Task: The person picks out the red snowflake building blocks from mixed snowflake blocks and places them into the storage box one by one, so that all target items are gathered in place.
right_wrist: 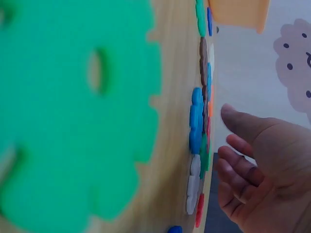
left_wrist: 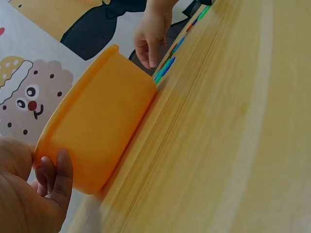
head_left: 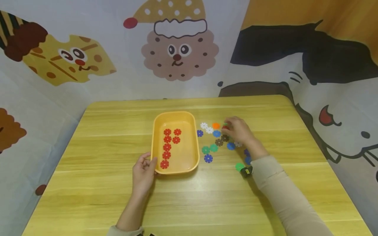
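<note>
Beside the yellow tray (head_left: 156, 137), both hands are at work on the wooden surface (head_left: 118, 203).

Seven red flower discs (head_left: 167, 147) lie inside the tray, which the left hand (head_left: 143, 173) grips at its near left corner, probably to steady it. Right of the tray, the right hand (head_left: 240, 131) reaches with loosely curled fingers over the scattered coloured discs (head_left: 213, 148), fingertips at a red disc (head_left: 225, 127); whether it pinches it I cannot tell.

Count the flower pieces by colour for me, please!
Red pieces in the yellow tray: 7
Blue pieces: 6
Green pieces: 3
White pieces: 3
Brown pieces: 2
Orange pieces: 1
Total: 22 in plain sight; the right hand may hide more.
</note>
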`<act>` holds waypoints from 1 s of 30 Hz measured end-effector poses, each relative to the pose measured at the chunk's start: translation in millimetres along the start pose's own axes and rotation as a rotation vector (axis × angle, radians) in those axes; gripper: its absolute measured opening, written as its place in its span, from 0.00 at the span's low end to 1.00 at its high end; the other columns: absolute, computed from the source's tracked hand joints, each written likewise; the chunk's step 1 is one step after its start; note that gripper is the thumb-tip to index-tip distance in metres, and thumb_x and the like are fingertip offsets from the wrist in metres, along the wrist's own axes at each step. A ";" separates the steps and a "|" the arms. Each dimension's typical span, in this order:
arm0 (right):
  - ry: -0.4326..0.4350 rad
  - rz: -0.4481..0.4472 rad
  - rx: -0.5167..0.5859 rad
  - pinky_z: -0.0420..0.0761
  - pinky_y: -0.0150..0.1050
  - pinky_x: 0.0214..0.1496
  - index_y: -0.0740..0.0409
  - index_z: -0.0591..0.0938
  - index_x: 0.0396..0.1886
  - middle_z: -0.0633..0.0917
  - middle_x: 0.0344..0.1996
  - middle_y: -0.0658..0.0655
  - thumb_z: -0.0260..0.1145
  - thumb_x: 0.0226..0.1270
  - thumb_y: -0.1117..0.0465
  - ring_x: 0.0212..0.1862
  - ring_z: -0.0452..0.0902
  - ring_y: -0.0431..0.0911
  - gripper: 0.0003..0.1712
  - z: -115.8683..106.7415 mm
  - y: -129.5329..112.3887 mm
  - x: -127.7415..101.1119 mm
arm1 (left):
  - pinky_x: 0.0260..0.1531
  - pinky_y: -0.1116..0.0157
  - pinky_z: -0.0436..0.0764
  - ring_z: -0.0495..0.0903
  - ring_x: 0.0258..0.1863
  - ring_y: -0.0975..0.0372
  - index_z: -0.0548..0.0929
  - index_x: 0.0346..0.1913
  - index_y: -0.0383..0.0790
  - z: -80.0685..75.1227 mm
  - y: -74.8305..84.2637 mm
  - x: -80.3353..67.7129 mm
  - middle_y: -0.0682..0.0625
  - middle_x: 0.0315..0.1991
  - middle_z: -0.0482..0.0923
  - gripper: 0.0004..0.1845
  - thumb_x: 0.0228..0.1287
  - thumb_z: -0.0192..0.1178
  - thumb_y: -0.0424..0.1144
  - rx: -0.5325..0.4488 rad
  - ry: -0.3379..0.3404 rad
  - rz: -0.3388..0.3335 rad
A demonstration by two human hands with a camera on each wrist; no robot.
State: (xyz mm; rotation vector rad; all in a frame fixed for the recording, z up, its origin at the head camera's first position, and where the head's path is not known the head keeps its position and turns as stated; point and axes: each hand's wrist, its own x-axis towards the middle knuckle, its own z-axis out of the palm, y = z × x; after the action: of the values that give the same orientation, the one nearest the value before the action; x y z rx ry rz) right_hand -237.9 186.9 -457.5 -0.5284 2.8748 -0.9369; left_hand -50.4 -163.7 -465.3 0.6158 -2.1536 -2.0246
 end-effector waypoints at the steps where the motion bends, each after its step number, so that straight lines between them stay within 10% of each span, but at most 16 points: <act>1: -0.009 0.010 -0.005 0.81 0.54 0.55 0.69 0.80 0.56 0.81 0.46 0.65 0.74 0.66 0.58 0.49 0.77 0.58 0.25 -0.5 0.9 0.2 | 0.24 0.69 0.85 0.78 0.22 0.63 0.77 0.60 0.34 -0.1 0.1 0.0 0.38 0.33 0.77 0.16 0.74 0.60 0.36 0.002 0.001 0.001; 30: -0.209 0.032 0.049 0.84 0.49 0.48 0.66 0.76 0.56 0.86 0.41 0.63 0.73 0.66 0.61 0.41 0.83 0.52 0.24 -10.0 11.3 5.8 | 0.23 0.71 0.83 0.77 0.22 0.64 0.76 0.60 0.33 0.1 -1.4 0.4 0.37 0.33 0.77 0.16 0.74 0.59 0.32 0.010 0.002 0.021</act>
State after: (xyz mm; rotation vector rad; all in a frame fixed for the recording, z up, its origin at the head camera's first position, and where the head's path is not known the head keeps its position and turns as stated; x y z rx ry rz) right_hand -248.5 199.0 -455.8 -0.5395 2.6600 -0.8877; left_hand -50.5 -163.8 -466.8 0.5941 -2.1609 -2.0028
